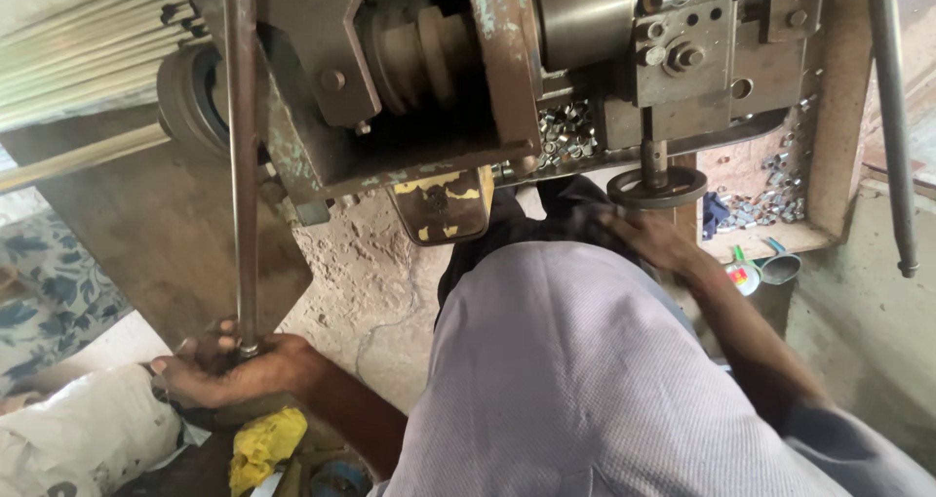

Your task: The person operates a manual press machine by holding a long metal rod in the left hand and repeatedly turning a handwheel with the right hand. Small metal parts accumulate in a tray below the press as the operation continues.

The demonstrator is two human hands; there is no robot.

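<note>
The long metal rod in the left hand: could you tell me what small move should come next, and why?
Probably feed the metal rod upward into the machine: the left hand grips its lower end, while the right hand sits just under the handwheel.

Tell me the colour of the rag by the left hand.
Yellow rag, head view, below the left hand.

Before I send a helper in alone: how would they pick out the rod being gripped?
Start at the big rusty machine filling the top of the view. Down its left side runs a long, dark metal rod, reaching to the left hand, whose fingers close round its lower end. Unlike the pale rods stacked upper left, it stands near-vertical and alone.
</note>
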